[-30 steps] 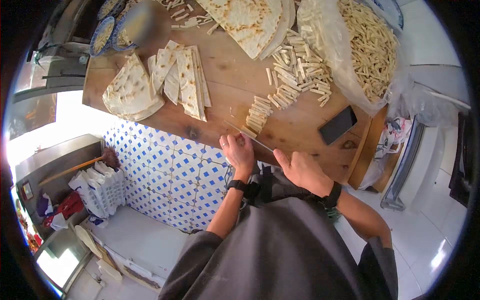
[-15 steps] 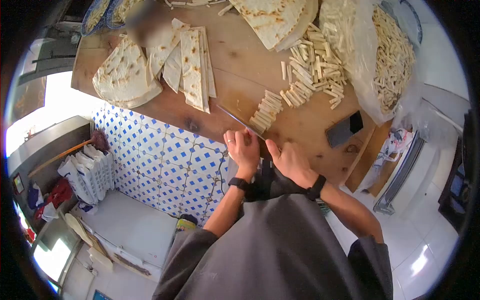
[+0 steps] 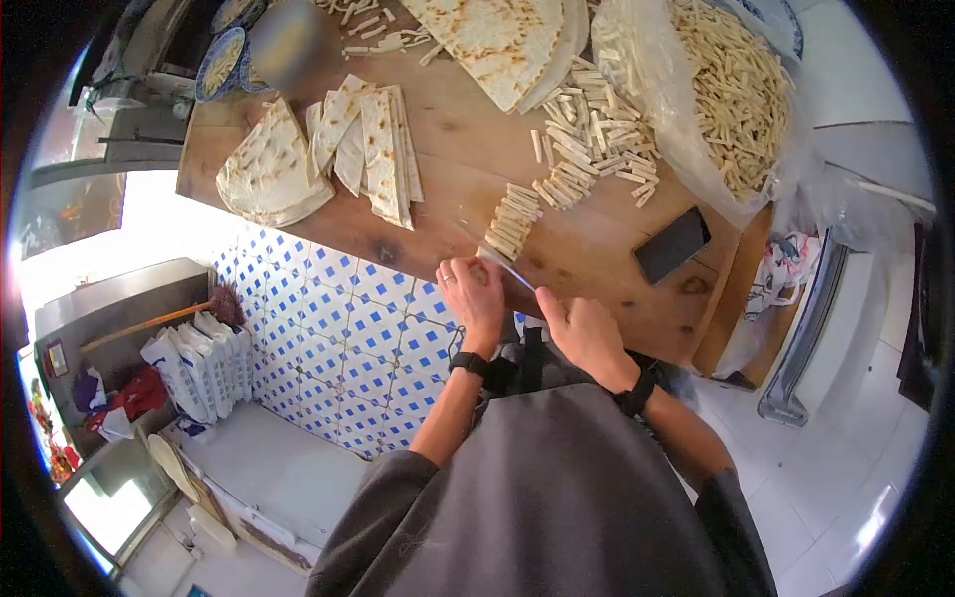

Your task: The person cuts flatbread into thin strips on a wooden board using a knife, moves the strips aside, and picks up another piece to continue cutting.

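My right hand (image 3: 587, 333) is closed round the handle of a knife (image 3: 515, 274), its thin blade pointing away to the left, by my left fingertips. The handle is hidden in my palm. At the table's near edge my left hand (image 3: 473, 298), with a ring on it, has its fingers curled over a flatbread strip, mostly hidden beneath them. Just beyond the blade lies a row of short cut flatbread pieces (image 3: 512, 221). Longer flatbread strips (image 3: 386, 154) rest further left, beside folded flatbread (image 3: 274, 169).
A heap of cut pieces (image 3: 597, 129) lies near an open plastic bag (image 3: 736, 99) filled with more. Large flatbreads (image 3: 497, 45) are at the back. A phone (image 3: 672, 245) lies on the wooden table (image 3: 458, 149) to the right. Patterned bowls (image 3: 221, 65) stand at the far left.
The whole view has shifted slightly. The knife blade has changed angle beside my left fingers and shows shorter now. Both hands keep their grips near the table's edge.
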A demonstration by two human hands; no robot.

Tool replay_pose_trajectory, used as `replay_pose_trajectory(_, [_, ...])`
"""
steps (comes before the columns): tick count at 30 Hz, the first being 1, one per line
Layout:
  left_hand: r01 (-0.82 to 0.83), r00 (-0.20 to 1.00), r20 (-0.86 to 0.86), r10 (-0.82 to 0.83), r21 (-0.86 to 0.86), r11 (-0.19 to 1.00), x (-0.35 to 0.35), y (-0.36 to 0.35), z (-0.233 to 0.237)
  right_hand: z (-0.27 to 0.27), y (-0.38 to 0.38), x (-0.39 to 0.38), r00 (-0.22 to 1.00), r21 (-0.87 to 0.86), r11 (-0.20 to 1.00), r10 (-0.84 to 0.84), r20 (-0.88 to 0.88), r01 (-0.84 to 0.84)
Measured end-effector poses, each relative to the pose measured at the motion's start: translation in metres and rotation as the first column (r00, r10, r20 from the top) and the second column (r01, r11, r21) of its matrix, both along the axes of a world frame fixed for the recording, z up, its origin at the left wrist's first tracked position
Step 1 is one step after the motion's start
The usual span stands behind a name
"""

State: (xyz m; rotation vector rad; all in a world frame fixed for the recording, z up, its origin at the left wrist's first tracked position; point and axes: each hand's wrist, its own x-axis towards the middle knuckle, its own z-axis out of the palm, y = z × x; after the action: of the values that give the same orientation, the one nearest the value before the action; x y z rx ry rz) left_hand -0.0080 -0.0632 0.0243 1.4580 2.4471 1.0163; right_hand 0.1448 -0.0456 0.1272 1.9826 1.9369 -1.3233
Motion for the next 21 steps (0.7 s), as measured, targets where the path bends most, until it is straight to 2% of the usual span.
replay_pose_trajectory(2, [-0.021, 1.000, -0.003, 0.021, 0.007, 1.000, -0.001, 0.000, -0.002, 0.003, -0.006, 0.002, 1.000, -0.007, 1.000, 0.007, -0.002, -0.007])
replay_pose_trajectory(4, [0.000, 1.000, -0.006, 0.000, -0.060, 0.998, -0.003, -0.002, -0.002, 0.004, -0.012, 0.003, 0.997, 0.046, 0.997, 0.062, 0.052, -0.064])
replay_pose_trajectory(11, [0.029, 1.000, -0.003, -0.029, -0.010, 1.000, -0.002, -0.001, -0.002, 0.010, -0.015, 0.008, 0.996, 0.079, 0.994, 0.064, 0.063, -0.069])
replay_pose_trajectory(14, [0.036, 0.999, 0.005, -0.036, -0.003, 0.999, -0.004, -0.003, -0.006, 0.019, -0.010, 0.008, 0.987, 0.067, 0.990, 0.115, 0.110, -0.122])
replay_pose_trajectory(16, [0.052, 0.998, 0.038, -0.050, -0.054, 0.997, -0.006, -0.005, -0.007, 0.024, -0.006, 0.009, 0.988, -0.019, 0.992, 0.126, 0.088, -0.125])
replay_pose_trajectory(21, [0.020, 0.997, 0.074, -0.017, -0.046, 0.999, -0.007, -0.005, -0.012, 0.028, 0.001, 0.005, 0.982, -0.005, 0.990, 0.138, 0.131, -0.138])
